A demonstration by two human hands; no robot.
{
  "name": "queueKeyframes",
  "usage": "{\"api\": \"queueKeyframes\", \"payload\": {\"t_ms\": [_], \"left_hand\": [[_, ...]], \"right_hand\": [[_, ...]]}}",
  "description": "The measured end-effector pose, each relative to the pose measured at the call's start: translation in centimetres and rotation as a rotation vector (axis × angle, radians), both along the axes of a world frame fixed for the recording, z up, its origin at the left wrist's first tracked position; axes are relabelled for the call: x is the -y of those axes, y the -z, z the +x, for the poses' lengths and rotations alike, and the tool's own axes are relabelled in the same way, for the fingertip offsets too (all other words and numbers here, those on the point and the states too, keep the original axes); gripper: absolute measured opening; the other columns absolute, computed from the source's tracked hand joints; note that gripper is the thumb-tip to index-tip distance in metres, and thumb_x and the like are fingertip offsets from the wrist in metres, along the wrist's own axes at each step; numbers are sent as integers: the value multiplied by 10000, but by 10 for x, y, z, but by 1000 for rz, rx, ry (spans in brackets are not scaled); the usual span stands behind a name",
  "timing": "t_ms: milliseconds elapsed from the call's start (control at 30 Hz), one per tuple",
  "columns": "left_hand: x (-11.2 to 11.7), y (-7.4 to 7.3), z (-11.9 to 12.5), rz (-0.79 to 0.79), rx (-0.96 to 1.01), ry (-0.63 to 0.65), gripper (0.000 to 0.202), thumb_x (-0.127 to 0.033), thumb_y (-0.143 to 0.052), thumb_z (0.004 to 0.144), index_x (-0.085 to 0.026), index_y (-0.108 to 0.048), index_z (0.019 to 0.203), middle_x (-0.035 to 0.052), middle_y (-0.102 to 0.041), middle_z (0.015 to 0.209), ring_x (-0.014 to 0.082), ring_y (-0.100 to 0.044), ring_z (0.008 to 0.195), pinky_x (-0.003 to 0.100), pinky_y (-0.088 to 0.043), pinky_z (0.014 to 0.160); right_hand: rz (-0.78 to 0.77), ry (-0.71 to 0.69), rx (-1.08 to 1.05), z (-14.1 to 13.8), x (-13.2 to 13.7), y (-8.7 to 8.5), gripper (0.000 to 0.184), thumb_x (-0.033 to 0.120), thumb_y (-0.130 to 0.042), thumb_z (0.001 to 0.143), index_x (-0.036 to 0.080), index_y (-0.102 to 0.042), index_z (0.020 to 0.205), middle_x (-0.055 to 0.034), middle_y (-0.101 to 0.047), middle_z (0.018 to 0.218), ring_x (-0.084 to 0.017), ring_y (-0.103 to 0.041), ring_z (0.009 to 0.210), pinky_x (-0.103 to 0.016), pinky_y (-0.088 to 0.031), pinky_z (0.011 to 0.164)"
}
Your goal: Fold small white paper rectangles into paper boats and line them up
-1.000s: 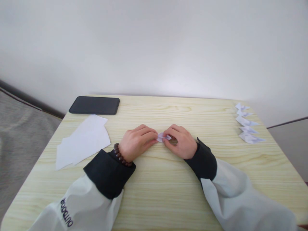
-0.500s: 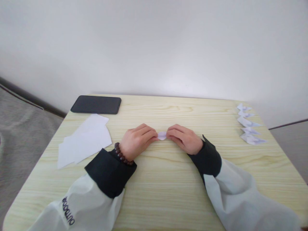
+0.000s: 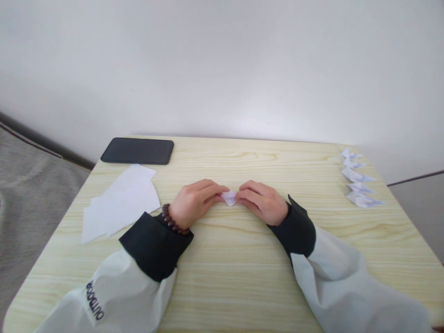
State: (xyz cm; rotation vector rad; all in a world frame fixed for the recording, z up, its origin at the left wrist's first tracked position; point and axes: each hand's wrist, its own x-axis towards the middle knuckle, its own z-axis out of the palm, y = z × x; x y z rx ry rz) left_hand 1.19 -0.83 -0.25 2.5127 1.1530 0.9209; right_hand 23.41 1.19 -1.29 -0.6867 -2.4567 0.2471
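A small piece of folded white paper (image 3: 229, 199) is held between my hands over the middle of the table. My left hand (image 3: 194, 202) pinches its left side with thumb and fingers. From the other side, my right hand (image 3: 262, 201) grips the right edge in the same way. The paper's lower part comes to a blunt point towards me; its ends are covered by my fingertips. Dark beads circle my left wrist.
White paper sheets (image 3: 121, 203) lie overlapping on the left of the wooden table (image 3: 236, 277). Behind them rests a black phone (image 3: 138, 151). Several folded paper figures (image 3: 359, 175) stand in a row near the right edge. A white wall (image 3: 222, 69) rises behind the table.
Both hands have shifted slightly left with the folded paper. The paper's visible part now looks more pointed towards me, and my fingers have changed their hold a little.
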Motion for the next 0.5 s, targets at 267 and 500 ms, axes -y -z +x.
{"api": "queueKeyframes", "payload": {"t_ms": [267, 500], "left_hand": [[3, 0, 2, -98, -1, -77, 81, -243, -587, 837, -192, -644, 864, -25, -676, 760, 75, -575, 602, 178, -452, 608], [2, 0, 2, -66, -38, -71, 117, -261, -547, 864, -197, -645, 866, -15, -675, 755, 90, -596, 649, 190, -454, 622]], "right_hand": [[-80, 86, -75, -2, 3, 2, 166, 309, -536, 888, 169, -603, 829, -19, -616, 724, -101, -539, 600, -206, -428, 568], [-115, 90, -68, -4, 2, 3, 157, 301, -537, 888, 173, -612, 835, -20, -621, 731, -99, -532, 592, -211, -425, 563]]}}
